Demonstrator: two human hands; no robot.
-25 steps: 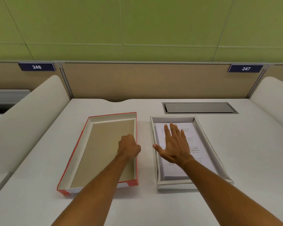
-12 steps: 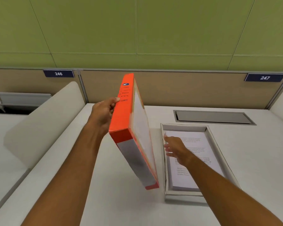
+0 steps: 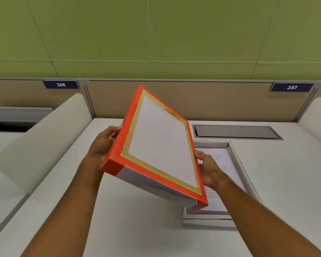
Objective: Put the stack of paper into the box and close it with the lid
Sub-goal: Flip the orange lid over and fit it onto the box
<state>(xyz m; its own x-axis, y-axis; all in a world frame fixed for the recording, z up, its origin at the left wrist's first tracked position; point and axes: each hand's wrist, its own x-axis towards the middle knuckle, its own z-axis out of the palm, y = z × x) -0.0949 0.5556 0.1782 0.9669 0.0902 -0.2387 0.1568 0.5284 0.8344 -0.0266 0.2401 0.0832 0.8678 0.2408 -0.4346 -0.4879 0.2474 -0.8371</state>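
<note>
Overhead, orange lid (image 3: 156,145) tilted between both hands: left hand (image 3: 104,143) clasps left edge, right hand (image 3: 209,169) clasps right edge, above box (image 3: 235,151) holding paper stack (image 3: 228,164) on surface (image 3: 141,229).

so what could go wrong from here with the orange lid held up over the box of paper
1. The orange-edged cardboard lid is tilted and held off to the left of the white open box; lowered this way, its near corner could catch the box rim.
2. The left hand and right hand grip only its side edges, so it may slip.
3. A skewed lid could crease the printed paper stack.
</note>
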